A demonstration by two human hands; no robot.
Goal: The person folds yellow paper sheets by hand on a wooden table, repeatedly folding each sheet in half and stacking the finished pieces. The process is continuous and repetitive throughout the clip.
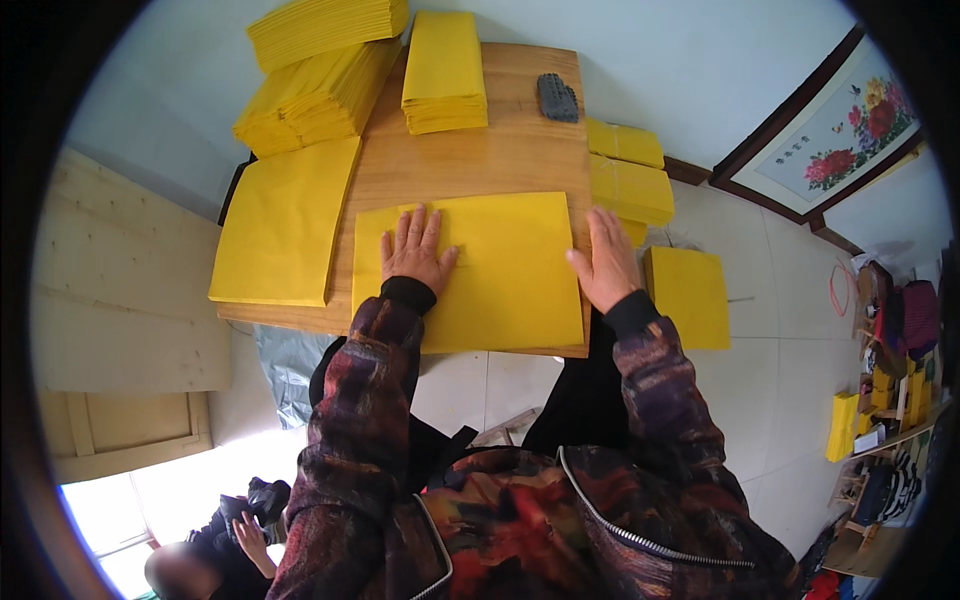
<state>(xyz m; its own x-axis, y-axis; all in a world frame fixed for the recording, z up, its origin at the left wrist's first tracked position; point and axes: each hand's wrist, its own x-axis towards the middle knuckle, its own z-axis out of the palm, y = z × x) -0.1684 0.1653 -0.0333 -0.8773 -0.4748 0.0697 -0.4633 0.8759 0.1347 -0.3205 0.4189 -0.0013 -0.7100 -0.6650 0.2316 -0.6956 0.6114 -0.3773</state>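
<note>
Multicoloured zip-front jacket (510, 525) filled the foreground as I had the left hand (417, 252) palm-down, fingers spread, on a rectangular yellow paper sheet (505, 285) at the near edge of a wooden table (450, 162). The right hand (608, 264), thumb apart from its closely set fingers, was at the sheet's right edge; whether it touched, I could not tell. Yellow paper stacks (285, 225) stood along the table's left side and far edge.

The left hand (415, 254) lies flat on yellow paper (510, 285).
</note>
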